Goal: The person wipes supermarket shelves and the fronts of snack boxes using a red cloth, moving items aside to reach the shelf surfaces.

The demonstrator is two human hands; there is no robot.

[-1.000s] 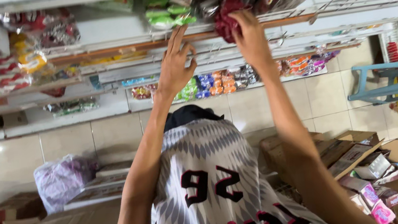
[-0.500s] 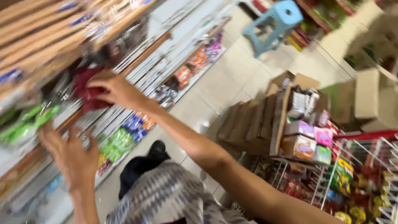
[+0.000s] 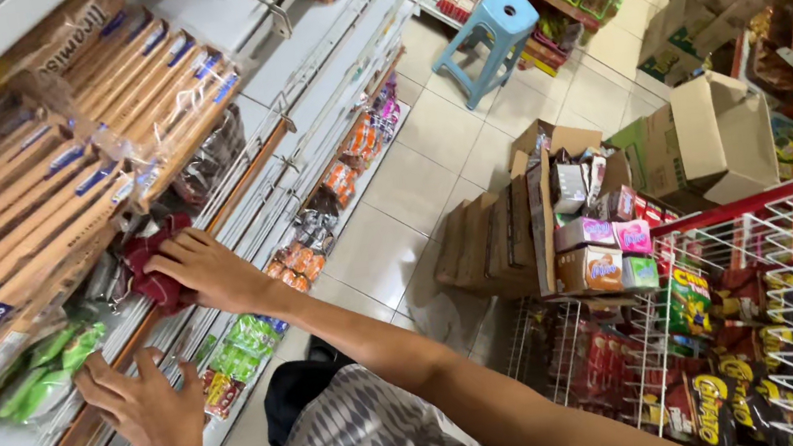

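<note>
My right hand (image 3: pixel 206 272) presses a dark red cloth (image 3: pixel 148 267) against the edge of a white store shelf (image 3: pixel 214 215), fingers curled over it. My left hand (image 3: pixel 142 411) lies flat and spread on the shelf's wooden front strip, lower down, holding nothing. Above both hands hang clear packs of long brown stick snacks (image 3: pixel 54 144). Green packets (image 3: pixel 36 368) lie just left of my left hand.
Lower shelves hold rows of small coloured packets (image 3: pixel 316 223). Open cardboard boxes (image 3: pixel 567 212) of goods stand on the tiled floor, with a light blue plastic stool (image 3: pixel 490 40) beyond. A white wire rack with a red rim (image 3: pixel 777 287), full of snack bags, stands at right.
The view has swung right along the aisle. My right hand with the red cloth has slid along the shelf edge, and my left hand has settled flat on the wooden strip.
</note>
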